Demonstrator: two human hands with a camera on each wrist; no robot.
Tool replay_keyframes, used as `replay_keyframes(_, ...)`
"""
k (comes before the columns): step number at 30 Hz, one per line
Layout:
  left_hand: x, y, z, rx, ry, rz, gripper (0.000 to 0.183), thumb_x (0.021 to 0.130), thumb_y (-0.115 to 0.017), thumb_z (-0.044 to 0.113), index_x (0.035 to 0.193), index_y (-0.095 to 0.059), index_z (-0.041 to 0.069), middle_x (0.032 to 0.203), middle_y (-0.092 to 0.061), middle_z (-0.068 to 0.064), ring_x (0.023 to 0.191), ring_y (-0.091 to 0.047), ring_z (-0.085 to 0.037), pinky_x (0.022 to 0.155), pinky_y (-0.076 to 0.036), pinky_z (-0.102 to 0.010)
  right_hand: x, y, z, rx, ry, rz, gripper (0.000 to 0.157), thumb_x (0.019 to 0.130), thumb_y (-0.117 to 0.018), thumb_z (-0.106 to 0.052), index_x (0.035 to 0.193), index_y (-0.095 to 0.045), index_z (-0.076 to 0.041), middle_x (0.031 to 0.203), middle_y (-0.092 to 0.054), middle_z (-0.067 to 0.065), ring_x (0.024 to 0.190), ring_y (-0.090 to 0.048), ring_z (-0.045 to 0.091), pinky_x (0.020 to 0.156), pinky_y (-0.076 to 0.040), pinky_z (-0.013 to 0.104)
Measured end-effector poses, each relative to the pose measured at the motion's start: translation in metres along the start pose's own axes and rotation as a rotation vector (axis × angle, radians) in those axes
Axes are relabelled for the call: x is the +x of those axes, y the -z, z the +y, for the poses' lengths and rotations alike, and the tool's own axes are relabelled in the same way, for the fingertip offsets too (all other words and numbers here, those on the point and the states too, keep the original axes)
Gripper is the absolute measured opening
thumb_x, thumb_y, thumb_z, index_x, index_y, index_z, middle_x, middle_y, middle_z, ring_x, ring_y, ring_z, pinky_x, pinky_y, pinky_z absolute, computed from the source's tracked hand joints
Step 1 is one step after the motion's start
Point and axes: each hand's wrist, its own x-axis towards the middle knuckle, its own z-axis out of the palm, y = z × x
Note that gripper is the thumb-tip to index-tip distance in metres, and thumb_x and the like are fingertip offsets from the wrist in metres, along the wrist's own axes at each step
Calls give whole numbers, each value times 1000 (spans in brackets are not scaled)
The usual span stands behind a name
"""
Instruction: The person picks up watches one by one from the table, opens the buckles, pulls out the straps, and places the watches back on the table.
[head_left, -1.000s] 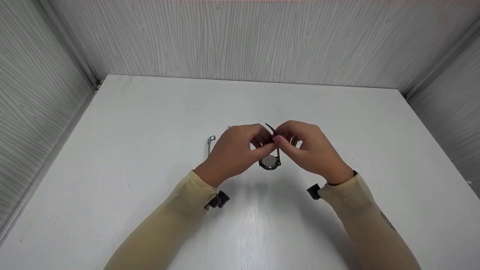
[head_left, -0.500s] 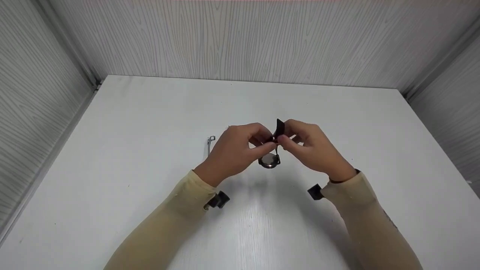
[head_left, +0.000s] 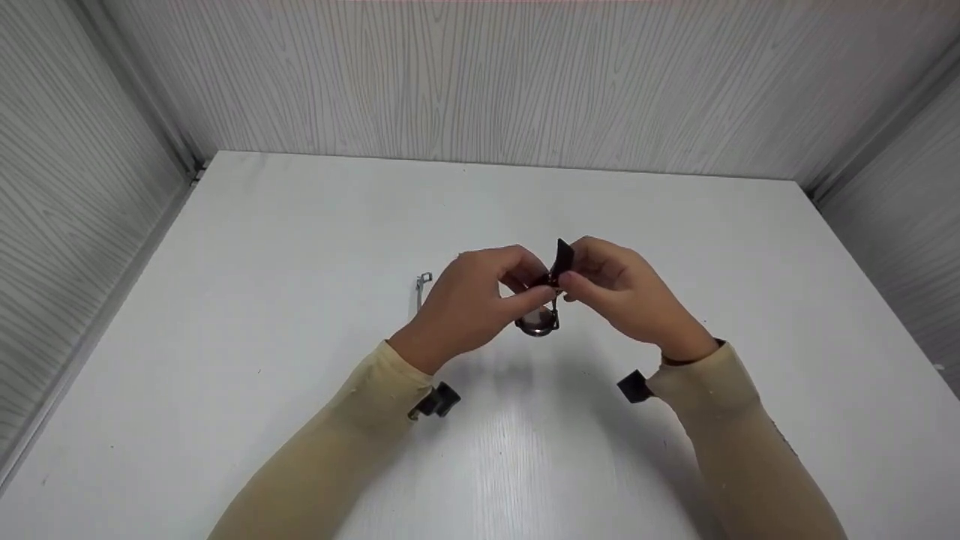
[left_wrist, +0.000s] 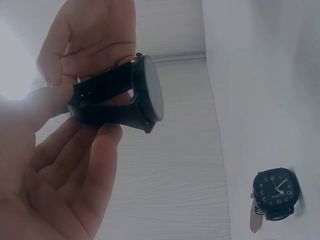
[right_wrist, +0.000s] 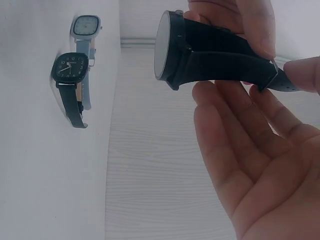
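A black wristwatch (head_left: 537, 324) with a round case hangs face outward below both hands, above the table. Its strap is looped into a ring. My left hand (head_left: 484, 292) pinches the strap at the buckle end between thumb and fingers. Opposite it, my right hand (head_left: 622, 289) pinches the strap's free end (head_left: 562, 259), which sticks up between the hands. From the right wrist view, the strap tip with its holes passes through the metal buckle (right_wrist: 273, 70), right at the right thumb. The round case (right_wrist: 172, 50) faces away from the fingers there.
On the white table (head_left: 315, 240) behind my left hand lies a strap with a buckle (head_left: 422, 285), partly hidden. The right wrist view shows a black square-faced watch (right_wrist: 70, 67) and a pale blue-grey watch (right_wrist: 85, 26) lying close together. Wood-grain panels (head_left: 480, 82) enclose the table.
The strap's free end turned from a thin edge leaning left to a broad side standing upright. My right hand shifted slightly right; the hanging case tilted and moved slightly up and left.
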Motion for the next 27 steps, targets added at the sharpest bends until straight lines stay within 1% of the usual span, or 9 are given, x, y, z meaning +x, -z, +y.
replay_keyframes(4,0,0,1,8,4,-3,11,97,-73,30,102,-75,20,92,-72,18,85,-66,1,81,-54,-33,-1,0,0,-25,-12,19,11,102,-65,-9,108,-66,1,97,-69,10,84,-69,23,76,-58,33)
replay_keyframes(8,0,0,1,27,16,-16,12,97,-72,30,102,-75,20,91,-72,17,83,-66,0,78,-53,-30,-1,-2,-1,-68,-16,32,13,102,-66,-11,110,-67,-1,95,-69,7,81,-67,22,72,-57,32)
replay_keyframes(11,0,-1,0,45,26,-26,13,97,-71,32,102,-75,20,91,-72,17,82,-65,0,76,-52,-30,0,-2,0,-84,-4,36,14,102,-65,-11,110,-67,1,94,-68,6,81,-65,22,71,-56,31)
replay_keyframes(14,0,-1,-2,44,26,-33,14,98,-71,32,107,-71,21,91,-72,15,82,-66,-1,74,-52,-30,0,-2,1,-89,15,37,14,103,-64,-9,111,-65,2,94,-68,7,81,-65,22,70,-55,31)
replay_keyframes(20,0,-1,-3,31,6,-62,16,101,-68,33,114,-66,23,92,-74,13,85,-67,-2,76,-53,-32,0,-3,1,-109,42,11,15,105,-60,-10,117,-61,-1,96,-68,7,84,-67,24,67,-56,31)
replay_keyframes(23,1,0,-4,-12,9,-83,16,101,-68,32,114,-66,23,95,-74,11,87,-68,-4,77,-54,-33,1,-3,2,-119,55,-5,15,105,-59,-9,118,-60,-2,96,-67,7,83,-66,23,68,-56,32)
replay_keyframes(27,1,1,-6,-115,20,-107,14,102,-67,28,113,-66,20,101,-72,10,95,-67,-6,84,-55,-32,1,-3,1,-138,70,-26,14,105,-59,-10,118,-60,-3,97,-68,5,84,-66,23,69,-56,35)
